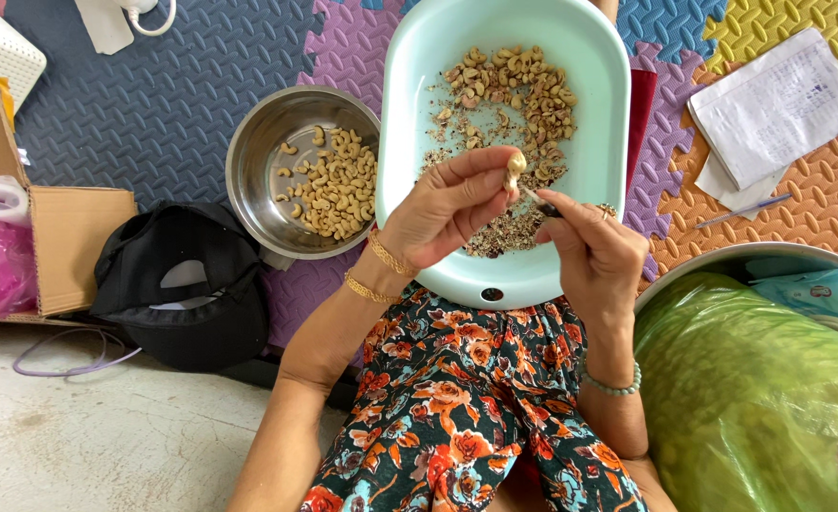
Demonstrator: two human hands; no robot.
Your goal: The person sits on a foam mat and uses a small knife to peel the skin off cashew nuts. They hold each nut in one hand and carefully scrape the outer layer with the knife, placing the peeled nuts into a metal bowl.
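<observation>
Left hand [442,209] pinches a pale cashew [515,169] between thumb and fingertips, held above the near half of the mint-green oval tub [409,114]; right hand [594,251], fingers pressed together, grips a thin dark-tipped tool [540,201] whose tip touches the nut. Tub holds unpeeled nuts [514,90] and skin flakes. Left of tub: steel bowl [253,161] of peeled kernels, then cardboard box [63,246]; right of tub: white paper sheets [779,104], green plastic bag [751,398].

A pale mint basin [589,142] holds tan and brown cashews [518,90]; the steel bowl [253,161] holds cream ones. Foam floor mats [153,104] run grey-blue, purple, orange and yellow. The trousers [466,408] bear orange flowers on black, beside a green bag [751,398].
</observation>
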